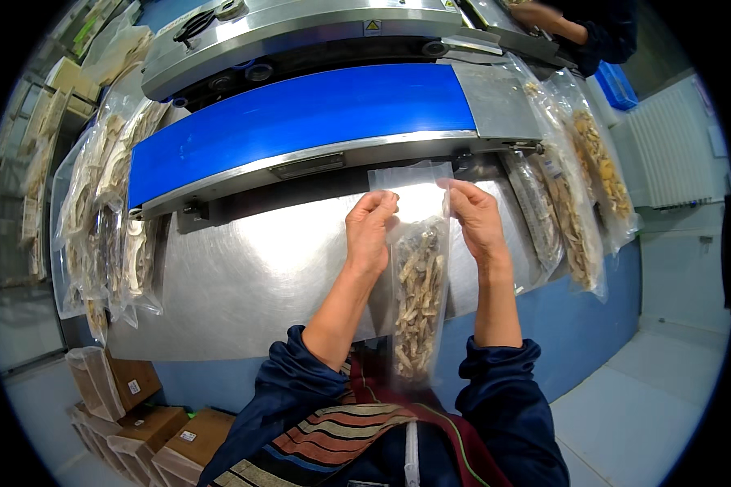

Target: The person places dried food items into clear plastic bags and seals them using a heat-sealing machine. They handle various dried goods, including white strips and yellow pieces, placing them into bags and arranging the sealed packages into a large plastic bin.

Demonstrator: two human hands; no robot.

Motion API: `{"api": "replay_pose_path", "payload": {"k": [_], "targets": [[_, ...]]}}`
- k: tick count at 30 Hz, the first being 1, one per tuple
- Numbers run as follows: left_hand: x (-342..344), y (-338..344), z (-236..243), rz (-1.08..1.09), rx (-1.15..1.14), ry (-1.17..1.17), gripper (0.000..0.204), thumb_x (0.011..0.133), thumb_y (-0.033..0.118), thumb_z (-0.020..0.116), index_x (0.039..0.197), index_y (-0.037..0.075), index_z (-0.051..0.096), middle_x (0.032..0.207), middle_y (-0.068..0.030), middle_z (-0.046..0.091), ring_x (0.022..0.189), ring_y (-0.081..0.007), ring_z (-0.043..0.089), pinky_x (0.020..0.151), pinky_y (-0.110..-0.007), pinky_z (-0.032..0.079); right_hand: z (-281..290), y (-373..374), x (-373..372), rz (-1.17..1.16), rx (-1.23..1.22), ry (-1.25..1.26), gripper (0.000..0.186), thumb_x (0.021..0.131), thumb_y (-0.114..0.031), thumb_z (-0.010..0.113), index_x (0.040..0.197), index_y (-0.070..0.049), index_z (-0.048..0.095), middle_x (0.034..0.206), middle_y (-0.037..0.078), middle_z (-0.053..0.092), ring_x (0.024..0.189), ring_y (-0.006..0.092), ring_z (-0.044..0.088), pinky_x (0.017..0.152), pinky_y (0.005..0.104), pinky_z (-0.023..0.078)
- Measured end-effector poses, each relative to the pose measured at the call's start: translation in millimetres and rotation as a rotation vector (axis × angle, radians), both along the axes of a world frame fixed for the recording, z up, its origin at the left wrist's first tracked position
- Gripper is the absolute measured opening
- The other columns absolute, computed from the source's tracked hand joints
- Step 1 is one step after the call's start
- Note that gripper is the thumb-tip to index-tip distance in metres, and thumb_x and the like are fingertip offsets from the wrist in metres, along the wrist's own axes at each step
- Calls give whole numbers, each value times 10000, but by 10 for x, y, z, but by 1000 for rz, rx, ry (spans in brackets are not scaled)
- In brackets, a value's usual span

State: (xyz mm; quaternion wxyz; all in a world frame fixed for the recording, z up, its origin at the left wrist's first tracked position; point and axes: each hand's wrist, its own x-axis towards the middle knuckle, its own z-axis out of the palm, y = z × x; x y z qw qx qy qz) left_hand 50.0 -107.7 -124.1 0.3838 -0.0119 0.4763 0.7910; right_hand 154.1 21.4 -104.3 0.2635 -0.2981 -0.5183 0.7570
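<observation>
Between my hands hangs a long clear plastic bag (pixel 420 304), its lower part packed with brownish dried pieces that look like mushrooms or roots. My left hand (pixel 371 227) pinches the upper left edge of the bag, and my right hand (pixel 477 219) pinches the upper right edge. The top part of the bag is unfilled and flat, with its mouth facing the machine. Its lower end hangs past the table's near edge, against my apron (pixel 325 434). Just beyond the bag's mouth runs a blue conveyor belt (pixel 300 122) with a metal front rail.
A steel table (pixel 252 276) lies under my hands. Filled bags (pixel 97 203) are piled at the left and more filled bags (pixel 573 187) at the right. Behind the belt stands a metal machine housing (pixel 300 36). Cardboard boxes (pixel 142 430) sit on the floor. A co-worker's arm (pixel 573 31) shows far right.
</observation>
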Motion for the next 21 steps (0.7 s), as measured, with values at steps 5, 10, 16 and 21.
{"api": "replay_pose_path", "payload": {"k": [5,10,16,21], "targets": [[-13,-23,239,70,-41,113,156,849,173,597,877,23,621,824,-55,620,742,-139,558,703,-274,431,130,-29,19,-294,265,-16,121,808,-94,617,823,23,641,677,-9,557,622,66,466,572,205,379],[-78,169,658,165,48,219,198,856,186,593,835,-8,626,744,-67,618,654,-132,563,622,-255,456,573,-49,-74,-503,463,-59,115,805,-87,603,807,24,630,677,-17,554,621,52,456,566,195,371],[-222,630,1036,167,128,330,292,885,160,522,668,-28,571,619,-55,569,541,-96,523,497,-205,416,1031,312,-103,-558,590,-200,152,811,-122,590,759,17,625,605,0,542,538,62,469,514,210,389],[-401,1171,1157,105,16,243,239,820,143,533,656,-29,563,624,-86,577,528,-134,533,509,-245,434,1199,878,-308,-540,369,-65,152,786,-94,565,730,40,607,604,34,551,494,105,522,471,225,452]]}}
